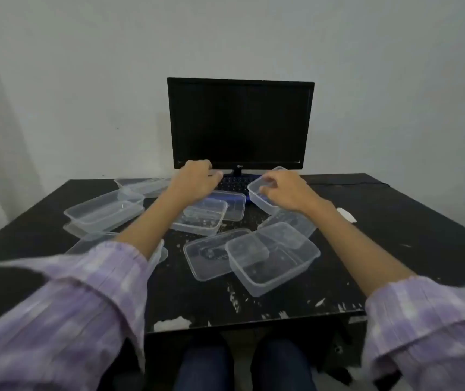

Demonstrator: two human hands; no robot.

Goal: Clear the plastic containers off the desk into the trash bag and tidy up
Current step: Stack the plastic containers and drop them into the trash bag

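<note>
Step in hand: collection, start. Clear containers lie scattered on the worktop (395, 221), one at far left (104, 211). Left hand (194, 179) fingers curled; what they grasp cannot be told. Right hand (285, 190) fingers grip a tilted container (259, 194). Next: lift, locate the trash bag, not visible.

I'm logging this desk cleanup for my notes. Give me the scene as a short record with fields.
setting: black desk against a pale wall
task items: clear plastic containers scattered over the desk, some overlapping
right hand: grips the rim of a tilted container near the keyboard
left hand: fingers curled, in front of the monitor; whether it holds anything cannot be told
nearest container: front centre, partly over another
trash bag: not in view
other: monitor is dark
</note>
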